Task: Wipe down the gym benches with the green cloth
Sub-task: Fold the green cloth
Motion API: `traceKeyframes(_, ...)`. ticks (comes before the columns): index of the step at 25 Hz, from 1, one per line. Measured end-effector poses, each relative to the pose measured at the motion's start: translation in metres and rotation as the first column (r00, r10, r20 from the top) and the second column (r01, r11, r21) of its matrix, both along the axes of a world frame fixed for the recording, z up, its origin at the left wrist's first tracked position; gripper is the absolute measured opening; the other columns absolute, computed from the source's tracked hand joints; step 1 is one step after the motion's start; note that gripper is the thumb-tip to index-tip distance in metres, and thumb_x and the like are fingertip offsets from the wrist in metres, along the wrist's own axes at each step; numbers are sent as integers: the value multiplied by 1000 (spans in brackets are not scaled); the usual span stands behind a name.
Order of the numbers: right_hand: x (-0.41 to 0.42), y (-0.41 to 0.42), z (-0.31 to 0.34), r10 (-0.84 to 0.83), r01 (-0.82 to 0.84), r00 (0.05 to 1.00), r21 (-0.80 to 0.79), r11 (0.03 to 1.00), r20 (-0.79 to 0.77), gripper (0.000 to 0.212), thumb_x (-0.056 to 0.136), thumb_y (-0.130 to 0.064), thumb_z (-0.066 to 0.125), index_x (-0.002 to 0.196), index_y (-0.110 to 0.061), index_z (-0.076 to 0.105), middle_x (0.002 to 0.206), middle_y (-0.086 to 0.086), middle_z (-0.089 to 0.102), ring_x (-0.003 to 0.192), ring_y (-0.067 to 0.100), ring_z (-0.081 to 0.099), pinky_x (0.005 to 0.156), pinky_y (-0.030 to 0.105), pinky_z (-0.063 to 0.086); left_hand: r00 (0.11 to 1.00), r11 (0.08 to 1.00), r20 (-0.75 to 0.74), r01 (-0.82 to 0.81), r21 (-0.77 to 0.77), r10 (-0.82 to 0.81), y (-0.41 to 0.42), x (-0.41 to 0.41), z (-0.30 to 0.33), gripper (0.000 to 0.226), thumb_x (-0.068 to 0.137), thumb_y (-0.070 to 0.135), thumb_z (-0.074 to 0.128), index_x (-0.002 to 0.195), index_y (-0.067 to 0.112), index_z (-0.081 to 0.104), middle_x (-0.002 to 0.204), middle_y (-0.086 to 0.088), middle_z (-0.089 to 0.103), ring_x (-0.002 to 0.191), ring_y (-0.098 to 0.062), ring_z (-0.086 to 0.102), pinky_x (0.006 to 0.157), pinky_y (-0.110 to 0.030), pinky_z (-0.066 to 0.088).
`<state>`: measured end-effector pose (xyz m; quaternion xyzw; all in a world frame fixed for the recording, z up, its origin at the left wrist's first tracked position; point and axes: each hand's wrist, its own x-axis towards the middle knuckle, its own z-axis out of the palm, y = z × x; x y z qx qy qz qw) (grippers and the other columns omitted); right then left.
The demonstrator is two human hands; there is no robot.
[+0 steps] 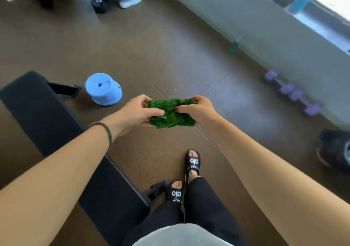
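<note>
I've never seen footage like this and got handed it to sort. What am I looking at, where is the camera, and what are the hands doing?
There is no machine here. A person wears a camera on the head, looking forward and down, so you see their own arms, legs and sandalled feet. This single picture is that view.

Both hands are out in front: the left hand and right hand each pinch a bunched green cloth, held in the air above the brown floor.

To the person's left stands a black padded bench; the cloth is not touching it. Beyond it a blue tub sits upside down on the floor. Purple dumbbells lie by the wall on the right.
</note>
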<state>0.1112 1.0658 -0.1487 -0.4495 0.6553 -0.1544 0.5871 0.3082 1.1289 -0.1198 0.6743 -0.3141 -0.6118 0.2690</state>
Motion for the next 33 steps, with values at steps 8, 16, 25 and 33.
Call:
traceKeyframes(8,143,-144,-44,254,-257,966,104,961,37,49,71,-17,90,110,-9,61,98,11,74,87,25,75,78,46,65,909,908,79,-414,61,409,-92,102,-32,33,92,7,69,124,8,60,119,-13,64,101,-24,71,88,-42,62)
traceKeyframes(16,315,-229,-102,468,-467,883,41,883,-38,45,73,-16,88,107,-13,58,104,7,68,94,22,70,80,42,63,784,780,48,-621,83,619,-144,251,-97,35,94,-2,64,126,9,63,119,-13,68,100,-23,73,86,-37,63)
traceKeyframes(25,518,-307,-299,617,-622,782,-45,782,-91,48,82,-16,80,122,-13,53,105,-2,58,77,1,52,50,12,39,663,661,144,-747,65,735,-215,437,-307,46,92,2,69,135,12,55,122,-8,66,107,-23,69,85,-38,63)
traceKeyframes(33,636,-350,-580,793,-826,560,-235,513,-238,48,88,-13,72,131,-10,51,110,4,56,92,22,57,67,21,42,539,560,262,-829,-5,800,-251,535,-599,45,89,3,71,132,12,58,116,-9,69,103,-21,70,89,-41,62)
